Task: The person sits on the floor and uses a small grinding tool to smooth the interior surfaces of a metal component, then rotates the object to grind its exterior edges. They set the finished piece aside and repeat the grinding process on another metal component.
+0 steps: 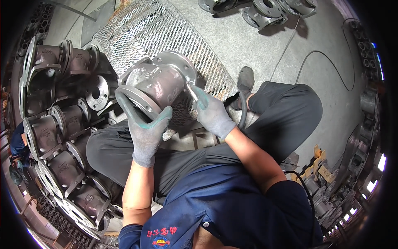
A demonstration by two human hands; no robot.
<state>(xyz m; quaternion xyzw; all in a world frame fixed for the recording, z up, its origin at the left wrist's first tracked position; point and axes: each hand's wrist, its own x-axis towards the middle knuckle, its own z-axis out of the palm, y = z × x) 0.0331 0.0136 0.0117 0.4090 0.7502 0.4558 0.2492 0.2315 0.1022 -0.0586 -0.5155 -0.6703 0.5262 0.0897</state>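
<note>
In front of my knees, a brown-grey cast-metal valve body [159, 85] with round bolt-holed flanges lies tilted on a metal grating. My left hand [145, 130], in a grey glove with a green-tinted palm, grips its near flange, thumb and fingers around the rim. A slim metal hand tool [192, 92] is held in my gloved right hand [213, 115], its tip against the body beside the right-hand flange. The right fingers hide most of the tool. A dark hose [242, 110] runs down just behind that hand.
Stacked flanged castings [66, 120] crowd my left side. More castings [265, 12] stand on the concrete floor [232, 37] ahead. The diamond-mesh grating [149, 31] stretches away from me. A thin cable [327, 56] loops across the floor at right. Metal parts [323, 203] lie at lower right.
</note>
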